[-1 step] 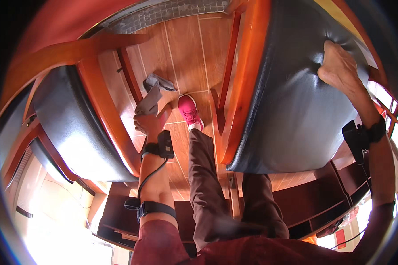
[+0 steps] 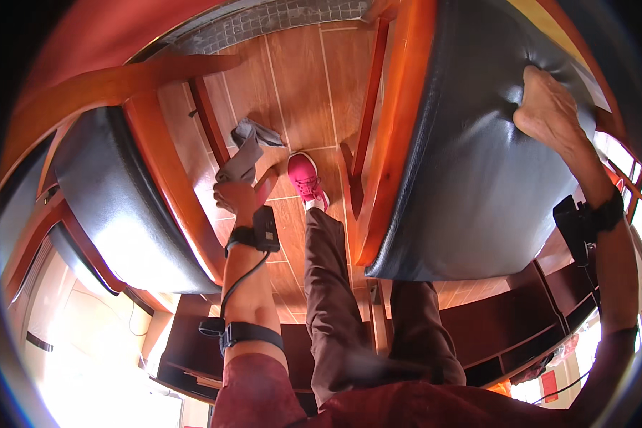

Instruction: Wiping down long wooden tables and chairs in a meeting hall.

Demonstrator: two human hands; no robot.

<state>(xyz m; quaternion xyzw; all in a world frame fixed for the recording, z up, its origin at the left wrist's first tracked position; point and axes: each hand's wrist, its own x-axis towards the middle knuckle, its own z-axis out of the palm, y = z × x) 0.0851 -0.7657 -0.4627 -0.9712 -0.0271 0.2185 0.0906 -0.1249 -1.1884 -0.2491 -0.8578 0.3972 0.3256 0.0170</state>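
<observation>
A grey cloth is in my left hand, low over the floor beside the chair legs. My fingers are closed round one end, while its far part lies folded on the tiles. On the right, my right hand leans in a fist on the black padded chair seat. Its knuckles dent the shiny cover, and the curled fingers are mostly hidden underneath.
Another black-seated wooden chair stands at the left. An orange-brown wooden rail edges the right seat. My pink shoe rests on the wood-look tile floor, close to the cloth. Dark shelving curves behind my legs.
My left hand has shifted very slightly left and toward me with the cloth in its grip. The right hand stays pressed on the seat.
</observation>
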